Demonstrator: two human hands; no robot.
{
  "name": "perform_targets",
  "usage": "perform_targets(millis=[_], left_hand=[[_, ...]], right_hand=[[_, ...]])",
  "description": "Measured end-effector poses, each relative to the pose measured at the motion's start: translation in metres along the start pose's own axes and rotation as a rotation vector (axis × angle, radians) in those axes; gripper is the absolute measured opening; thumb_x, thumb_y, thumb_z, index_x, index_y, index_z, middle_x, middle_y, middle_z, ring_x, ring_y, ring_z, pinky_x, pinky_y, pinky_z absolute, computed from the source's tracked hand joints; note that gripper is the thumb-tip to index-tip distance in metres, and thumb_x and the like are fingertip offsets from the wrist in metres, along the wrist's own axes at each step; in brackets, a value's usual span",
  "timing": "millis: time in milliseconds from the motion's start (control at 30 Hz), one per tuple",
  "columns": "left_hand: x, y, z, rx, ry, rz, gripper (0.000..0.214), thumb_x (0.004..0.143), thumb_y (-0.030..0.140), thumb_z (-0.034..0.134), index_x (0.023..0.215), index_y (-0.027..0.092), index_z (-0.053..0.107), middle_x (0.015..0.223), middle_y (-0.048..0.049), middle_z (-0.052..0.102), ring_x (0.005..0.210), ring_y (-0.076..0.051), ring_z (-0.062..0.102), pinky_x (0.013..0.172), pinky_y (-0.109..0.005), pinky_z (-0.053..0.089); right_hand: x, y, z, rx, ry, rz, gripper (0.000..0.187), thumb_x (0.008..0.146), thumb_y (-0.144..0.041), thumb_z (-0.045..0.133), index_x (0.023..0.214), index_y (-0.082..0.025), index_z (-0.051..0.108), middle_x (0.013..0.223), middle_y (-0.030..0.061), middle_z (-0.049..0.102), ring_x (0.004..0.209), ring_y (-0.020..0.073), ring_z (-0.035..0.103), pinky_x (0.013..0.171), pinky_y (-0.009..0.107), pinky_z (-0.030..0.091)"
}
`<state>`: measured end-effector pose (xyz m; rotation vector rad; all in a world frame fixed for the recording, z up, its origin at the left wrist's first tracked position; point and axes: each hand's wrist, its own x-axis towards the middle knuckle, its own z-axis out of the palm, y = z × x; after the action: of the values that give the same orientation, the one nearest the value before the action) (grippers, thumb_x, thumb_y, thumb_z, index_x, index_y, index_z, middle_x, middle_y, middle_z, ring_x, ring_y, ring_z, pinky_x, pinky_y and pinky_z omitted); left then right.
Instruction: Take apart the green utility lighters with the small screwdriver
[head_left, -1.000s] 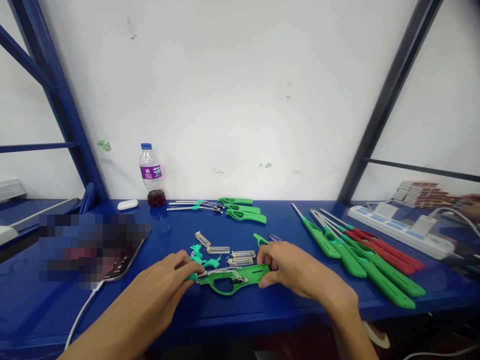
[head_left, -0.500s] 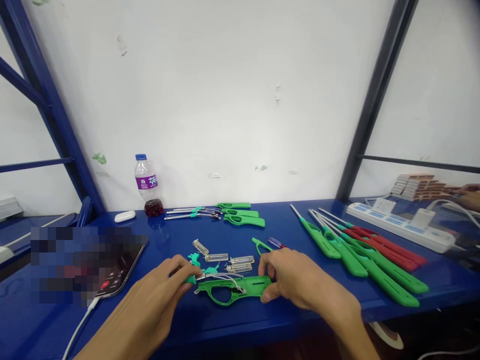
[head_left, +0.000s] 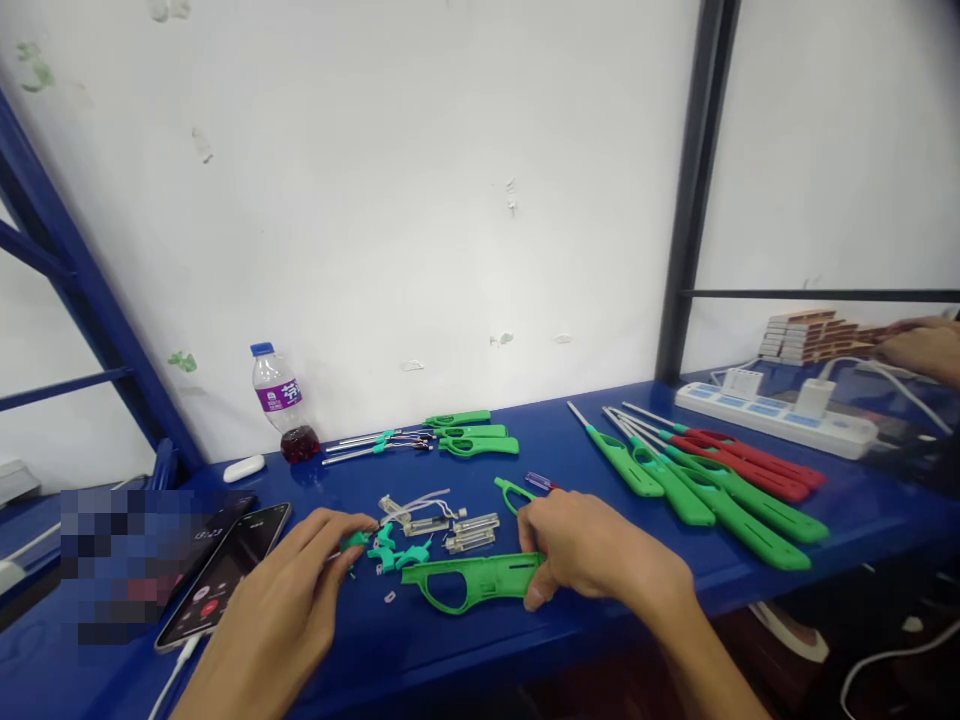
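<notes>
My right hand point(head_left: 577, 550) pinches the right end of an open green lighter handle shell point(head_left: 487, 580), its hollow side showing. My left hand point(head_left: 300, 575) is closed on a teal lighter part point(head_left: 355, 541), from which pale wires point(head_left: 420, 503) trail rightward. Small teal trigger pieces point(head_left: 386, 555) lie right beside its fingertips. Several clear fuel tanks point(head_left: 472, 532) rest just behind the shell. Beyond my right hand are another green handle half point(head_left: 510, 490), partly hidden, and a small screwdriver point(head_left: 540, 482) with a clear purple handle.
Metal lighter tubes point(head_left: 356, 453) and green handles point(head_left: 480, 446) lie near the wall. At right are long green lighters point(head_left: 750, 510), red ones point(head_left: 757, 470) and a power strip point(head_left: 780, 420). A bottle point(head_left: 281, 405), white case point(head_left: 244, 468) and phones point(head_left: 225, 585) sit left. Another person's hand point(head_left: 922, 345) shows far right.
My left hand has moved left, away from the green shell, taking the teal part and wires out of it. The shell now looks hollow. The camera view has turned slightly.
</notes>
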<state>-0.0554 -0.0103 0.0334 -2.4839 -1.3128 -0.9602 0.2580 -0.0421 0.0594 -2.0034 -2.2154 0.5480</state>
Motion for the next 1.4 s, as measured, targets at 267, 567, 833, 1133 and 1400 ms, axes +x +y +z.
perform_targets(millis=[267,567,833,1133,1400], left_hand=[[0.097,-0.025,0.009,0.226,-0.178,-0.206,0.028,0.102,0.024,0.046,0.120,0.023,0.068,0.118,-0.0110,0.074,0.110,-0.032,0.071,0.087,-0.039,0.055],[0.136,-0.095,0.057,0.210,-0.499,-0.296,0.034,0.101,0.037,0.068,0.129,0.019,0.064,0.129,-0.0093,0.067,0.108,-0.025,0.069,0.091,-0.046,0.060],[0.122,-0.112,0.092,0.214,-0.498,-0.253,0.035,0.101,0.037,0.068,0.131,0.019,0.063,0.132,-0.0098,0.066,0.112,-0.026,0.068,0.093,-0.047,0.059],[0.114,-0.116,0.113,0.309,-0.400,-0.211,0.035,0.101,0.037,0.067,0.131,0.020,0.063,0.134,-0.0101,0.065,0.113,-0.026,0.067,0.094,-0.048,0.059],[0.112,-0.122,0.113,0.348,-0.382,-0.204,0.036,0.101,0.037,0.067,0.132,0.019,0.063,0.133,-0.0102,0.065,0.112,-0.026,0.068,0.094,-0.048,0.059]], right_hand=[[0.000,0.023,-0.018,0.113,0.237,-0.261,0.018,0.094,-0.041,0.072,0.084,-0.026,0.073,0.074,-0.0014,0.073,0.070,0.0200,0.067,0.060,0.029,0.034],[0.045,0.026,-0.004,0.157,0.494,-0.054,0.030,0.100,-0.044,0.063,0.110,-0.018,0.075,0.088,0.0072,0.081,0.083,0.0265,0.075,0.066,0.030,0.042],[0.046,0.024,0.004,0.054,0.463,0.055,0.038,0.109,-0.047,0.047,0.126,-0.021,0.069,0.106,0.0104,0.081,0.105,0.0293,0.075,0.079,0.033,0.046],[0.033,0.034,0.009,-0.056,0.189,0.193,0.027,0.082,-0.040,0.084,0.101,-0.022,0.079,0.105,0.0095,0.081,0.099,0.0299,0.074,0.069,0.031,0.044],[0.034,0.046,0.003,-0.031,0.115,0.189,0.022,0.084,-0.038,0.082,0.099,-0.021,0.079,0.100,0.0073,0.081,0.093,0.0254,0.075,0.067,0.028,0.042]])
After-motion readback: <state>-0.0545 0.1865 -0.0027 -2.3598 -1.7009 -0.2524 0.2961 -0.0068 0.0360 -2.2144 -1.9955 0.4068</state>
